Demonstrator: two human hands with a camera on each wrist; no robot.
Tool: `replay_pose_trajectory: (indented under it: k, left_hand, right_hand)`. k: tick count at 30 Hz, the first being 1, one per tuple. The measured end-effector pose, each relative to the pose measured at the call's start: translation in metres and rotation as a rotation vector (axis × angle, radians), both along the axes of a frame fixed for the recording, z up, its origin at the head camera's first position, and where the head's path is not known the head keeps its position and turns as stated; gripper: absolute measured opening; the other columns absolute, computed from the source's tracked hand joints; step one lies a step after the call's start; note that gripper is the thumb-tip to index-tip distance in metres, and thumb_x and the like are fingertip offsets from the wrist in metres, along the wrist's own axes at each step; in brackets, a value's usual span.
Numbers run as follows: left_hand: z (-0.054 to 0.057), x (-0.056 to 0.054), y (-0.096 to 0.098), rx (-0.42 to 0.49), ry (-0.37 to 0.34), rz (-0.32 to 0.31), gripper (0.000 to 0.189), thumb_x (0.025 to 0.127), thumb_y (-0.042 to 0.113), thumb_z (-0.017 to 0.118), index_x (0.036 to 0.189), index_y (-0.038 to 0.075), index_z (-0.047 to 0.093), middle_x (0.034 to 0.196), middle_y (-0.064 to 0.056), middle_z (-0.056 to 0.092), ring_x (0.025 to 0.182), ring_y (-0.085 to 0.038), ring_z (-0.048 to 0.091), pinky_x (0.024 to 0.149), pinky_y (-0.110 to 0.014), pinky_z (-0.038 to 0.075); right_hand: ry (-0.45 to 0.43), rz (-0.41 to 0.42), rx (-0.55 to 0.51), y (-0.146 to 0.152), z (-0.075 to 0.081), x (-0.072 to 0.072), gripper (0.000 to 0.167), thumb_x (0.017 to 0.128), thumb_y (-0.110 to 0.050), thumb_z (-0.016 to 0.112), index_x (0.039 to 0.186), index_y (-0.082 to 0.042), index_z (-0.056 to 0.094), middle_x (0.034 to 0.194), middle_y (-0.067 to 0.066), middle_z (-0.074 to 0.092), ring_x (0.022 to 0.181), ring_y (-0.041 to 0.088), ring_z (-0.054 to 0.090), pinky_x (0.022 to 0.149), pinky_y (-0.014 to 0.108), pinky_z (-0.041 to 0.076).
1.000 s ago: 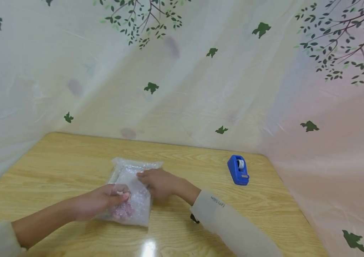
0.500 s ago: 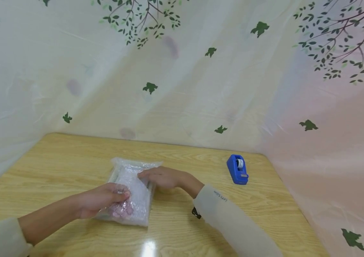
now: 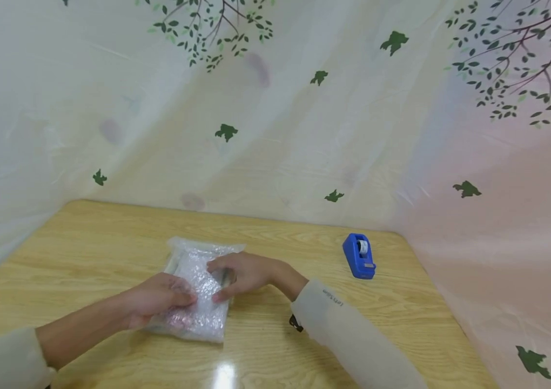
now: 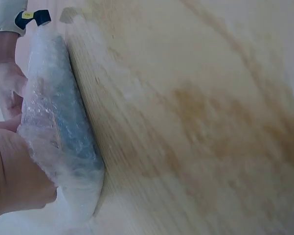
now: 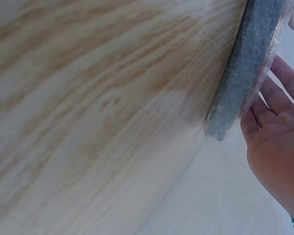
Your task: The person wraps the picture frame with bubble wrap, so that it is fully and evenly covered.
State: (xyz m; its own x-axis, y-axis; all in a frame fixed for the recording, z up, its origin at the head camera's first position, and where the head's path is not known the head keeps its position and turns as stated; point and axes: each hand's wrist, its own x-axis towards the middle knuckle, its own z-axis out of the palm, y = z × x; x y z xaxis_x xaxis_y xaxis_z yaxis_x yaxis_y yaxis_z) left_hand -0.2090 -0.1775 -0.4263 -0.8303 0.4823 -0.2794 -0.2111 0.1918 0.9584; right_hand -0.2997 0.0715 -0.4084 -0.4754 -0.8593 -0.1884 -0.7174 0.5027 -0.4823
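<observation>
A flat, roughly rectangular bubble-wrapped package [image 3: 207,321] lies on the wooden table, with a pinkish patch showing through its near left part. My left hand [image 3: 156,297] pinches the wrap at the left side, thumb on top. In the left wrist view, clear wrap bulges around a bluish-grey side of the package [image 4: 76,127] next to that hand [image 4: 17,171]. Reaching over the right edge, my right hand [image 3: 251,273] rests its fingertips on the package top, thumb spread apart. The right wrist view shows its fingers [image 5: 276,95] extended against the upper face.
A blue tape dispenser [image 3: 359,256] with a roll in it stands at the back right of the wood-grain table [image 3: 304,248]. Behind and beside the table hangs a pale curtain [image 3: 275,162] printed with leaves and branches.
My right thumb has come out from the fingers onto the package top. The left hand has shifted slightly to the right, still pinching the wrap. The package has barely moved.
</observation>
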Motion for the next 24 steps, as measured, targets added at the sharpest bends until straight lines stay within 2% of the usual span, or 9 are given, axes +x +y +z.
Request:
replay_pose_trajectory:
  k: [2,6,10,14,18,21,24]
  left_hand:
    - [-0.001,0.001,0.0,-0.016,0.008,0.043,0.01,0.098,0.009,0.066,0.095,-0.001,0.065,0.081,-0.003,0.065,0.073,-0.014,0.062,0.066,-0.028,0.057]
    - [0.001,0.004,0.002,-0.062,0.039,0.1,0.014,0.097,0.009,0.067,0.1,-0.004,0.063,0.083,-0.005,0.064,0.072,-0.015,0.062,0.064,-0.027,0.056]
    - [0.005,0.004,0.002,-0.156,0.105,0.149,0.019,0.096,0.009,0.068,0.106,-0.007,0.063,0.083,-0.008,0.064,0.072,-0.018,0.062,0.063,-0.029,0.055]
    - [0.013,0.002,-0.004,-0.272,0.171,0.164,0.033,0.093,0.006,0.07,0.12,-0.009,0.059,0.089,-0.011,0.066,0.074,-0.02,0.066,0.065,-0.034,0.058]
    - [0.021,0.003,-0.014,-0.398,0.269,0.11,0.052,0.088,0.008,0.078,0.131,-0.009,0.055,0.095,-0.011,0.068,0.078,-0.02,0.067,0.068,-0.035,0.058]
    - [0.025,0.008,-0.027,-0.477,0.354,0.024,0.062,0.085,0.016,0.083,0.135,-0.007,0.054,0.093,-0.006,0.068,0.081,-0.019,0.066,0.069,-0.034,0.056]
    - [0.027,0.013,-0.04,-0.501,0.398,-0.075,0.074,0.082,0.023,0.088,0.139,-0.006,0.05,0.09,-0.003,0.066,0.083,-0.019,0.064,0.071,-0.031,0.054]
  right_hand:
    - [0.031,0.018,0.003,-0.001,0.0,0.0,0.075,0.092,-0.054,0.07,0.152,-0.014,0.049,0.159,0.001,0.043,0.145,0.018,0.041,0.118,0.033,0.03]
    - [0.069,0.044,0.001,-0.003,-0.001,0.0,0.072,0.092,-0.052,0.071,0.149,-0.013,0.051,0.158,0.004,0.045,0.144,0.019,0.042,0.118,0.032,0.03]
    - [0.096,0.044,0.001,-0.004,-0.004,0.001,0.07,0.092,-0.052,0.072,0.147,-0.013,0.053,0.157,0.004,0.047,0.143,0.019,0.044,0.118,0.032,0.03]
    - [0.111,0.042,0.007,-0.004,-0.005,0.002,0.067,0.092,-0.053,0.072,0.146,-0.015,0.055,0.156,0.004,0.048,0.143,0.018,0.044,0.118,0.032,0.031]
    - [0.107,0.034,0.021,-0.005,-0.006,0.004,0.064,0.094,-0.052,0.071,0.145,-0.017,0.055,0.156,0.003,0.047,0.145,0.018,0.042,0.118,0.033,0.03]
    - [0.109,0.032,0.028,-0.005,-0.007,0.004,0.063,0.094,-0.052,0.07,0.145,-0.018,0.055,0.157,0.003,0.046,0.145,0.018,0.041,0.118,0.032,0.03]
    - [0.112,0.036,0.032,-0.006,-0.006,0.005,0.062,0.095,-0.051,0.07,0.145,-0.018,0.055,0.157,0.003,0.046,0.145,0.018,0.041,0.119,0.032,0.029]
